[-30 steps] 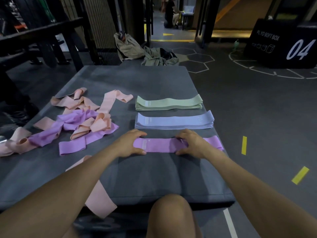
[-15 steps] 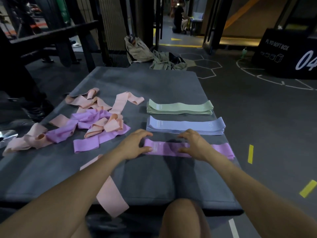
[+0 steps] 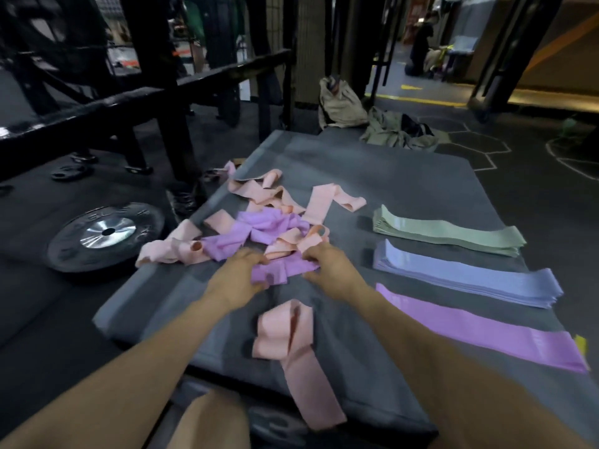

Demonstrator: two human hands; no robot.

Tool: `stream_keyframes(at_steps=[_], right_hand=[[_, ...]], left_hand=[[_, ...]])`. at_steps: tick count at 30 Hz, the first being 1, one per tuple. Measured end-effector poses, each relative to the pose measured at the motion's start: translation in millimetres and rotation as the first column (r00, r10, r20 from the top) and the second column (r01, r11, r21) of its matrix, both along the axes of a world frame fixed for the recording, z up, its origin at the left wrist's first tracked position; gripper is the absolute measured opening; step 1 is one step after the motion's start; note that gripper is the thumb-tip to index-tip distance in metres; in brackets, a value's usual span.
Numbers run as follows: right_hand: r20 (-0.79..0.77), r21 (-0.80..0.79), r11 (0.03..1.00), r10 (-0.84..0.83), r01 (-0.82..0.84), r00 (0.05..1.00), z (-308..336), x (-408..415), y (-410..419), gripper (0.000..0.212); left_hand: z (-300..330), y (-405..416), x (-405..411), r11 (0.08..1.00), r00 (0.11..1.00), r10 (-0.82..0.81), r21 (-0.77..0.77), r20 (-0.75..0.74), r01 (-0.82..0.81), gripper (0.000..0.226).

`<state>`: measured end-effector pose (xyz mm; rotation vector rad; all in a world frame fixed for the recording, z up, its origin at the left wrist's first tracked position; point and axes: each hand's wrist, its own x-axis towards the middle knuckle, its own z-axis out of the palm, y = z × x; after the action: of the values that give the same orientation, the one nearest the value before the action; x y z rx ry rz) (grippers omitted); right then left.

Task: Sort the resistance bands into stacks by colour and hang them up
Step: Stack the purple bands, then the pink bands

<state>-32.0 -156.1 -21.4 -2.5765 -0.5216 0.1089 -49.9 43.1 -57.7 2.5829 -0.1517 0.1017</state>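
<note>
On the grey mat (image 3: 405, 176) lies a loose heap of pink and purple bands (image 3: 259, 222). Both hands are at its near edge. My left hand (image 3: 240, 270) and my right hand (image 3: 324, 260) each grip an end of one purple band (image 3: 278, 270) from the heap. To the right lie three flat piles: green bands (image 3: 447, 234), blue bands (image 3: 466, 277) and a flat purple band (image 3: 479, 328) nearest me. A single pink band (image 3: 291, 338) hangs over the mat's near edge.
A black weight plate (image 3: 103, 234) lies on the floor left of the mat, beside small plates and a black rack frame (image 3: 155, 102). Bags and clothes (image 3: 372, 121) sit beyond the mat's far end. My knee (image 3: 207, 422) is below the mat edge.
Both hands left the flat purple band on the right and moved left to the heap, where they took hold of another purple band. The camera swung left.
</note>
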Motion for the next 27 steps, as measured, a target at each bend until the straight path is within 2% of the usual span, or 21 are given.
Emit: stream_keyframes(at_steps=[3,6,8,10,13,16,18,20,24,27], right_hand=[[-0.038,-0.041,0.999,-0.003,0.001,0.999,-9.7,4.2,19.0,0.035],[-0.035,-0.062,0.998,-0.007,0.005,0.999,-16.3,4.8,26.2,0.003],[-0.036,-0.058,0.998,-0.014,0.012,0.999,-16.6,2.8,27.2,0.009],[-0.04,-0.04,0.999,-0.019,0.017,0.999,-15.6,0.9,25.7,0.004],[-0.077,0.046,0.999,-0.006,0.009,0.997,-6.8,-2.7,24.4,0.024],[-0.072,0.186,0.982,0.039,-0.025,0.997,11.1,-7.4,28.0,0.032],[-0.058,0.23,0.973,0.047,-0.032,0.997,24.5,-9.8,31.7,0.039],[-0.041,0.273,0.962,0.029,-0.017,0.999,37.1,-11.1,34.9,0.035],[-0.015,0.46,0.886,-0.054,0.055,0.998,61.5,-11.2,33.3,0.021],[0.047,0.503,0.862,-0.103,0.065,0.994,77.6,-9.5,26.0,0.011]], left_hand=[[-12.5,14.8,-0.8,0.999,0.999,0.034,-0.01,-0.021,-0.034,0.046],[-15.5,15.1,-0.4,0.998,0.998,0.043,-0.041,0.035,-0.041,0.032],[-13.0,11.6,-0.9,0.998,0.997,0.064,-0.017,0.044,-0.063,0.019],[-10.4,11.2,-0.6,0.995,0.994,0.096,-0.009,0.042,-0.096,0.009],[1.2,9.4,-0.4,0.976,0.987,0.159,-0.154,0.023,-0.154,0.019],[27.8,3.4,2.0,0.875,0.974,0.226,-0.435,-0.024,-0.214,0.029],[50.1,-1.6,2.7,0.749,0.973,0.221,-0.628,-0.066,-0.213,0.021],[72.2,-8.6,2.5,0.61,0.972,0.208,-0.762,-0.11,-0.217,0.021],[110.1,-22.8,1.3,0.447,0.973,0.185,-0.869,-0.14,-0.21,0.026],[125.6,-26.8,1.4,0.482,0.97,0.22,-0.854,-0.1,-0.198,0.019]])
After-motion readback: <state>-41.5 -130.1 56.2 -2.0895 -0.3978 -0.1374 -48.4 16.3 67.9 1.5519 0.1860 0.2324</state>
